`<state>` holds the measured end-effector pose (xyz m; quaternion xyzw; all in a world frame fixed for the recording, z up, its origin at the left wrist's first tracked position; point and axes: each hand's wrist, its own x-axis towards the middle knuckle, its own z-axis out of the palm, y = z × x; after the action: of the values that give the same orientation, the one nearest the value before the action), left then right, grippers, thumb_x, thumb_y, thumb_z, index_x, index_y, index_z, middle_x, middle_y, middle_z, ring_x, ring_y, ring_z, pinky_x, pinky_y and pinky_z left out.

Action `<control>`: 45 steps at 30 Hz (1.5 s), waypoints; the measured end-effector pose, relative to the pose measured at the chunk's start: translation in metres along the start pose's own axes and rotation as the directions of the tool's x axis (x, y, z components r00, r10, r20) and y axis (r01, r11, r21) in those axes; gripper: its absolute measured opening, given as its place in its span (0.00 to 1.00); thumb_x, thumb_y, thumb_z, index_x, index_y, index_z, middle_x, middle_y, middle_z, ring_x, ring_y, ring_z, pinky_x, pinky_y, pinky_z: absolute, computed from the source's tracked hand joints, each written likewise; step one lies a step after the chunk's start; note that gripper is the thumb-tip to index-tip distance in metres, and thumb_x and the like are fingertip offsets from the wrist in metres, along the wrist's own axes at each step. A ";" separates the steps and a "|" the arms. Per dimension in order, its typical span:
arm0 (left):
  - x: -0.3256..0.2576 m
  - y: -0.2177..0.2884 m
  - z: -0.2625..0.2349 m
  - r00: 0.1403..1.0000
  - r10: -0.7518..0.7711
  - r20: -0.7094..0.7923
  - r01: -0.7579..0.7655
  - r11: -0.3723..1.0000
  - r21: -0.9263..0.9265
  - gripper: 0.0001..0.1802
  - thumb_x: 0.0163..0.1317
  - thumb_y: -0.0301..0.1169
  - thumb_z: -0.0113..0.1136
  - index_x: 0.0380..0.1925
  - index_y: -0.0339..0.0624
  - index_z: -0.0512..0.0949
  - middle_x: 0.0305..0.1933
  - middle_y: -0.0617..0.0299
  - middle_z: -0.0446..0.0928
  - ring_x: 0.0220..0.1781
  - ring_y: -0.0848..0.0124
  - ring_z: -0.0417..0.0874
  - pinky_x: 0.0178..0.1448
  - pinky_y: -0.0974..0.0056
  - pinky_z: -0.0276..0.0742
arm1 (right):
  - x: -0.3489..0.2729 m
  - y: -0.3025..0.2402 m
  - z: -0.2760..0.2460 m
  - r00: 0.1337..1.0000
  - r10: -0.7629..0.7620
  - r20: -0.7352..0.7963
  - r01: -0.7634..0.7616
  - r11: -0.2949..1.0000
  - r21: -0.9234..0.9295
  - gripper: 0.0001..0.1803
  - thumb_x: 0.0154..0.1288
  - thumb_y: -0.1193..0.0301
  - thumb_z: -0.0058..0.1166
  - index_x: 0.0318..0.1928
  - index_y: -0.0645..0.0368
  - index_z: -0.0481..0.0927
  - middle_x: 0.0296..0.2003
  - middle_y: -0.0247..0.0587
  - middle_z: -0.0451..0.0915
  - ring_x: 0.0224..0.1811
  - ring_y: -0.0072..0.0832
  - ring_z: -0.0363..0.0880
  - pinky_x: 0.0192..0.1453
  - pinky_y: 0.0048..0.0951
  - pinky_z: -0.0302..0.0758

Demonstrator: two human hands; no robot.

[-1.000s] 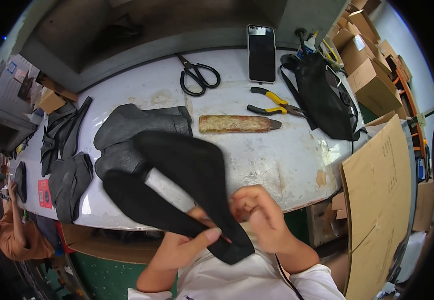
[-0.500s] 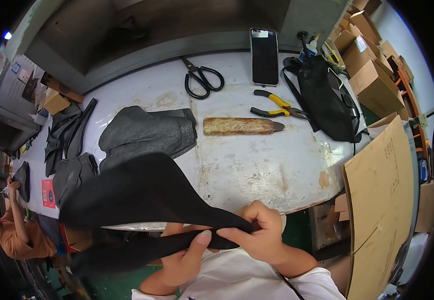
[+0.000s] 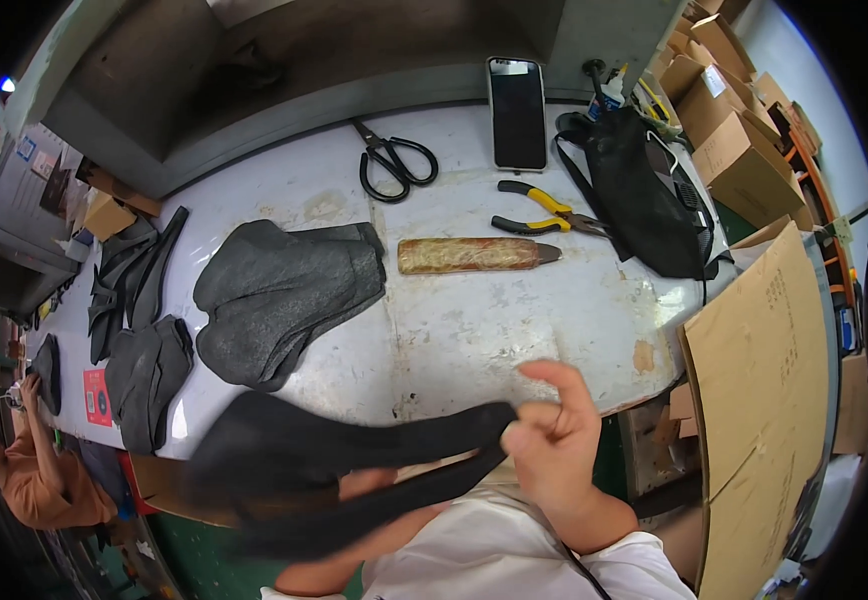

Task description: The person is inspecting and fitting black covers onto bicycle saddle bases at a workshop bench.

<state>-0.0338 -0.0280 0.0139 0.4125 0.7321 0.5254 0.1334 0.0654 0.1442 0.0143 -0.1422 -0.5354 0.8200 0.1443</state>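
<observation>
Your right hand point(image 3: 554, 445) pinches one end of a black fabric piece point(image 3: 344, 465), thumb and fingers closed on it, index finger lifted free. The piece hangs in the air off the near edge of the surface point(image 3: 474, 340), stretched leftward and motion-blurred. Your left hand point(image 3: 369, 487) sits under or behind the fabric, mostly hidden; you cannot tell whether it grips or only supports. On the surface a stack of grey felt pieces point(image 3: 284, 295) lies left of centre, near your piece but not touching it. More dark cut pieces point(image 3: 144, 370) rest at the far left edge. Behind: scissors point(image 3: 394, 165), a phone point(image 3: 517, 112) face up, yellow-handled pliers point(image 3: 544, 210), a brown wooden block point(image 3: 474, 254), a black bag point(image 3: 644, 195). Cardboard sheet point(image 3: 764, 400) leans at your right. Another person point(image 3: 39, 470) in an orange top works low at the left. Judged progress: one piece is in hand and being handled off the surface; the grey stack looks untouched and the tools lie idle. Most of the work on the pieces seems left to do.
</observation>
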 end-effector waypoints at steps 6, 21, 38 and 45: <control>0.002 -0.032 -0.003 0.927 -0.279 0.251 0.344 0.363 -0.866 0.17 0.70 0.39 0.55 0.43 0.32 0.72 0.41 0.57 0.75 0.44 0.70 0.77 0.51 0.65 0.73 | 0.017 0.005 0.011 0.993 0.108 -0.056 -0.080 0.924 0.374 0.22 0.69 0.80 0.53 0.60 0.62 0.62 0.35 0.39 0.80 0.35 0.22 0.80 0.42 0.24 0.78; 0.022 -0.025 0.016 0.982 0.043 -0.183 -0.106 0.930 -0.353 0.12 0.70 0.30 0.56 0.27 0.39 0.71 0.30 0.68 0.71 0.30 0.80 0.67 0.35 0.71 0.65 | 0.014 0.000 0.021 0.992 0.115 0.056 -0.125 0.964 0.237 0.23 0.67 0.81 0.57 0.57 0.62 0.61 0.37 0.40 0.81 0.35 0.16 0.78 0.37 0.17 0.74; 0.015 -0.017 0.009 0.815 -0.528 0.240 0.509 0.453 -0.731 0.10 0.69 0.31 0.59 0.40 0.33 0.79 0.32 0.64 0.81 0.31 0.80 0.79 0.35 0.73 0.76 | 0.026 -0.009 0.003 0.935 -0.140 0.325 0.321 0.724 -0.610 0.20 0.73 0.67 0.53 0.22 0.62 0.70 0.17 0.33 0.72 0.19 0.16 0.65 0.21 0.28 0.61; 0.031 -0.004 0.009 0.808 -0.474 0.349 0.510 0.270 -0.816 0.09 0.68 0.28 0.60 0.41 0.32 0.79 0.33 0.60 0.81 0.32 0.75 0.81 0.36 0.71 0.78 | 0.024 0.022 -0.006 0.979 -0.063 0.196 0.086 0.990 -0.111 0.19 0.75 0.66 0.49 0.25 0.62 0.72 0.21 0.36 0.77 0.22 0.17 0.76 0.24 0.24 0.70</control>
<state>-0.0492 0.0005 0.0141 0.0423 0.4356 0.7502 0.4956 0.0441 0.1503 -0.0104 -0.0507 -0.5995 0.7906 0.1139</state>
